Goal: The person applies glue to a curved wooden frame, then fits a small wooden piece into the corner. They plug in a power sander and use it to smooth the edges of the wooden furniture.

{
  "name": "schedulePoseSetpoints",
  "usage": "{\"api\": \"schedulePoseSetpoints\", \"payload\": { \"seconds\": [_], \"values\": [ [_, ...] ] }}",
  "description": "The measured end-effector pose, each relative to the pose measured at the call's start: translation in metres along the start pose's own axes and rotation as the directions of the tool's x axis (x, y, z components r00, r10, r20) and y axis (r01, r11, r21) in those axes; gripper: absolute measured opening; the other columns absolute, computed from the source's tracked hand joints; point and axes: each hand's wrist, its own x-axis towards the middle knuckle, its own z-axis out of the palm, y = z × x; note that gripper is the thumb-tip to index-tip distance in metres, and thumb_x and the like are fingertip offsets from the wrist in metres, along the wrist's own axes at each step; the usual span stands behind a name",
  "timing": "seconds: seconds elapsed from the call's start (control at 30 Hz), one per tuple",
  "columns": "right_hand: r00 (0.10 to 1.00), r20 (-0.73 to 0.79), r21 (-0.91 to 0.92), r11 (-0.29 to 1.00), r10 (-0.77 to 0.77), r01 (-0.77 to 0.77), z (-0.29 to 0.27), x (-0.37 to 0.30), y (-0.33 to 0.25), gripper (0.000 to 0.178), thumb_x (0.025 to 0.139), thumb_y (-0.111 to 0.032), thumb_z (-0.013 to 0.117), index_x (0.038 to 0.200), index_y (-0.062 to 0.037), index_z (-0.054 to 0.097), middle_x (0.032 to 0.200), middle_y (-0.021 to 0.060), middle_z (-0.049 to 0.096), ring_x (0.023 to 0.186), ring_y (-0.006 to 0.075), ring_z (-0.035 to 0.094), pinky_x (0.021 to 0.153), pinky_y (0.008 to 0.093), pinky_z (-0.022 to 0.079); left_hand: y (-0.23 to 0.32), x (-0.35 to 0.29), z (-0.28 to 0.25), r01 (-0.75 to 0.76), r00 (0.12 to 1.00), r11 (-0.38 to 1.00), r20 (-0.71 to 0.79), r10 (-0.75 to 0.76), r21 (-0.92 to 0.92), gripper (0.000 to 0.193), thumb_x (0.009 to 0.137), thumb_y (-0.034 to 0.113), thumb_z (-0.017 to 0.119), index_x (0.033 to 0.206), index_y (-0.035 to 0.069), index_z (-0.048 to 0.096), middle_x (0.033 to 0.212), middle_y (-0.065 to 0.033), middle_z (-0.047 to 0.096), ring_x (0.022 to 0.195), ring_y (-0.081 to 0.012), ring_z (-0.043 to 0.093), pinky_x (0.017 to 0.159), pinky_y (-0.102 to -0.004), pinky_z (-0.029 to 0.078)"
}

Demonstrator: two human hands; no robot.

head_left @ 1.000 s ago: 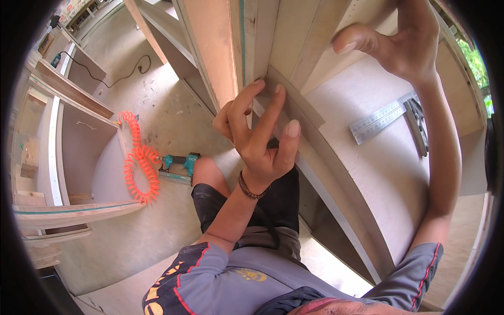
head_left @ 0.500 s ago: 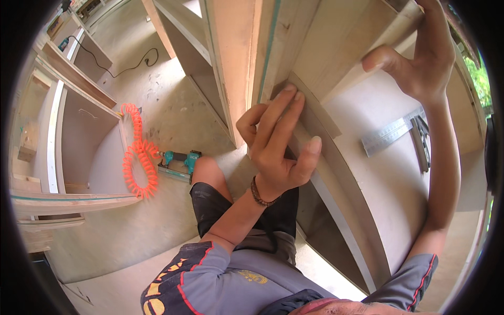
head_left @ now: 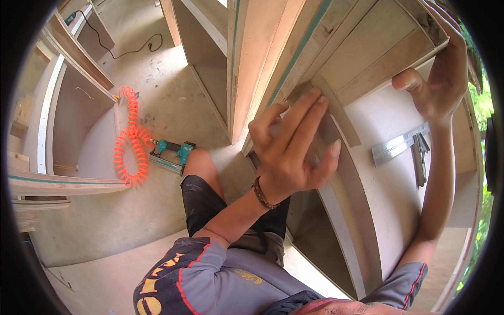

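Observation:
My left hand (head_left: pixel 294 144) is open, its fingers stretched out and their tips against a narrow wooden strip (head_left: pixel 344 123) on the inner side of a pale cabinet carcass (head_left: pixel 362 210). The thumb stands apart. Farther right, my right hand (head_left: pixel 443 79) is at the outer corner of a framed wooden panel (head_left: pixel 375 65), fingers along its far edge and thumb on the near side; part of the fingers is hidden behind the edge. Below that panel, a metal square (head_left: pixel 396 149) with a dark handle lies on the pale board near my right forearm.
A teal nail gun (head_left: pixel 176 153) with a coiled orange air hose (head_left: pixel 131 157) lies on the floor by my knee. An open cabinet (head_left: pixel 86 121) stands at the left. Tall wooden panels (head_left: pixel 260 58) rise ahead. A black power cord (head_left: pixel 123 52) trails across the floor behind.
The view has shifted, so the floor things sit farther left. The framed panel has tilted and shows more of its face and corner. My left fingers stay at the strip.

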Motion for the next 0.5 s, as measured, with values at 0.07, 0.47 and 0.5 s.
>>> {"api": "schedulePoseSetpoints", "payload": {
  "seconds": [0.07, 0.47, 0.5],
  "values": [
    [1.0, -0.012, -0.05, 0.998, 0.027, -0.028, 0.007, 0.012, -0.019, 0.113, 0.061, -0.07, 0.089, 0.132, 0.0083, 0.05, 0.118, 0.0163, 0.055, 0.108, 0.0243, 0.057, 0.089, 0.0385, 0.048, -0.002, 0.002, -0.002, 0.006, 1.0, 1.0, -0.015, -0.006, 0.028, 0.052, 0.081, 0.036, 0.071, 0.121, 0.003, 0.074, 0.127, -0.007, 0.071, 0.105, -0.0268, 0.049, 0.094, -0.034, 0.04],
    [0.999, -0.048, -0.058, 0.998, -0.001, -0.002, 0.014, 0.007, -0.015, 0.112, 0.06, -0.067, 0.09, 0.133, 0.0079, 0.05, 0.12, 0.0157, 0.055, 0.11, 0.0244, 0.056, 0.091, 0.0386, 0.047, -0.004, 0.001, -0.005, -0.025, 0.999, 0.994, 0.026, 0.022, 0.103, 0.054, 0.077, 0.037, 0.074, 0.122, 0.008, 0.076, 0.128, -0.0038, 0.069, 0.102, -0.026, 0.048, 0.09, -0.0346, 0.041],
    [0.999, -0.043, -0.058, 0.998, 0.001, -0.003, 0.012, 0.007, -0.015, 0.112, 0.06, -0.067, 0.09, 0.133, 0.0078, 0.05, 0.12, 0.0157, 0.055, 0.11, 0.0244, 0.056, 0.091, 0.0386, 0.047, -0.005, 0.001, -0.005, -0.034, 0.999, 0.994, 0.023, 0.032, 0.104, 0.053, 0.077, 0.037, 0.074, 0.121, 0.007, 0.076, 0.128, -0.0044, 0.069, 0.103, -0.0264, 0.049, 0.091, -0.0348, 0.041]
  ]
}}
